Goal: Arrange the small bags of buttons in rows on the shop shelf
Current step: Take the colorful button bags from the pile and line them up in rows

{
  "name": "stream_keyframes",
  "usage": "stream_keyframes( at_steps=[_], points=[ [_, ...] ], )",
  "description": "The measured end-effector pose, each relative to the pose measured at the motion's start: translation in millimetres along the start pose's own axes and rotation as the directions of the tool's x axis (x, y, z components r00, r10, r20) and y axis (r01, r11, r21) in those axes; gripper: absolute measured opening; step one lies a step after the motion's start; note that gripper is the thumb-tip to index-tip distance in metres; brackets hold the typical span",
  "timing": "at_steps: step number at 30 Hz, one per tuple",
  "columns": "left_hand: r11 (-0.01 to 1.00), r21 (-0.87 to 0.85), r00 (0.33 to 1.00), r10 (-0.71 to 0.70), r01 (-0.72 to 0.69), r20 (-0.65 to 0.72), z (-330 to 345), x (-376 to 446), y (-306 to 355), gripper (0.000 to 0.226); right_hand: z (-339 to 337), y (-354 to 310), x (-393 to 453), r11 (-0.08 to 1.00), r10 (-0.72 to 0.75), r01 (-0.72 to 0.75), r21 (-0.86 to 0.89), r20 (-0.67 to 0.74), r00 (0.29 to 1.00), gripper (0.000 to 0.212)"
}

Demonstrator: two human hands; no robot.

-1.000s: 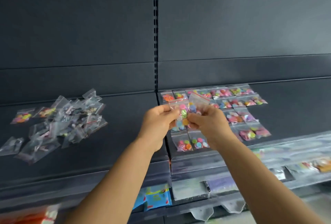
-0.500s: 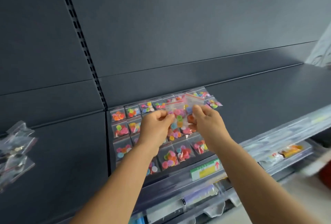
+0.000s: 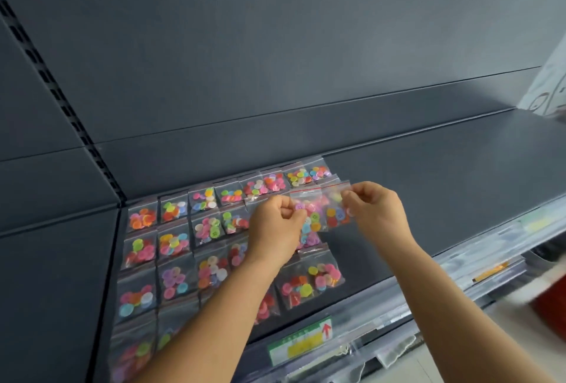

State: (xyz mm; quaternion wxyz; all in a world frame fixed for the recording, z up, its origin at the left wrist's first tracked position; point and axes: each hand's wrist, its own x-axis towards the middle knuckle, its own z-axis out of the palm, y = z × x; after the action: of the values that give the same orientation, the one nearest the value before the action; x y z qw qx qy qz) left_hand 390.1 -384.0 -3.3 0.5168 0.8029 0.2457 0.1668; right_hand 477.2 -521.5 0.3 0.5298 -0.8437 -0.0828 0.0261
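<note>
Bags [image 3: 307,209] between hands [image 3: 324,214], lower rows [image 3: 171,260] behind forearms.

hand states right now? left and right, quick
Left hand: closed, pinching a small bag of buttons by its left edge.
Right hand: closed, pinching a second bag of buttons by its right edge.

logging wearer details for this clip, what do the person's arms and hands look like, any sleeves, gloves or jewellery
Both forearms are bare right to the bottom edge of the picture; no sleeves show. The left hand and the right hand wear no gloves, and no rings, watch or bracelet can be seen on the fingers or wrists. The nails look short and unpainted.
</note>
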Motion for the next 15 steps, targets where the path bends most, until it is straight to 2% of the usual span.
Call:
stream_keyframes(
  at_steps=[6,10,13,15],
  points=[
    [0.977,0.206,0.997,-0.042,0.055,-0.069,49.5,8.0,10.3,0.006,-23.5,27.2,42.7,0.988,-0.012,0.034,-0.149,0.145,0.989,0.018],
    [0.946,0.306,0.991,-0.082,0.111,-0.107,69.0,4.9,15.3,0.02,-28.2,40.2,56.4,0.97,-0.056,0.114,-0.215,0.259,0.964,0.014],
    [0.893,0.434,0.988,-0.057,0.115,-0.143,77.3,-0.9,18.2,0.035,-26.4,45.7,60.5,0.943,-0.075,0.174,-0.283,0.328,0.942,0.004],
    [0.829,0.55,0.986,-0.012,0.102,-0.166,82.1,-3.7,20.1,0.041,-25.7,48.8,61.4,0.916,-0.1,0.222,-0.334,0.345,0.933,0.02]
  ],
)
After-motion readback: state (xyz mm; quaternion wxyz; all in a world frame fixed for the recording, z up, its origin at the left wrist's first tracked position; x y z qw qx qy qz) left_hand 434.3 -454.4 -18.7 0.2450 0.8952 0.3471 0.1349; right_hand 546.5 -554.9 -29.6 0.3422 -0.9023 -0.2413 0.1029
